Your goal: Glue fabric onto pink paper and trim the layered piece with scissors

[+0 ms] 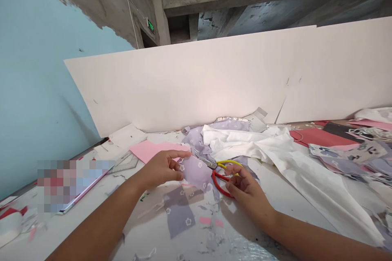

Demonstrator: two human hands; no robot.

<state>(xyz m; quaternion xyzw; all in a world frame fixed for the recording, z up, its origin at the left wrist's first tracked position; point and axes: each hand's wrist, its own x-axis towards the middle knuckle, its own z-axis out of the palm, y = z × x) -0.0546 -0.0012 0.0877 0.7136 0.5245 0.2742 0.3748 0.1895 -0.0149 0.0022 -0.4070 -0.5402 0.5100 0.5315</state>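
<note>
My left hand point(163, 168) pinches a small lilac fabric piece point(197, 172) printed with white flowers, holding it just above the table. My right hand point(245, 187) has its fingers through the red and yellow handles of a pair of scissors point(221, 171). The blades point left toward the fabric's upper edge. A darker lilac flowered scrap point(179, 212) lies flat on the table beneath my hands, with small pink bits point(211, 221) beside it.
A heap of white and lilac cloth point(245, 138) lies behind my hands. Pink paper point(147, 150) is at the left, red and patterned pieces point(333, 142) at the right. A white board point(232, 81) stands along the back. A blurred flat object point(72, 185) lies at far left.
</note>
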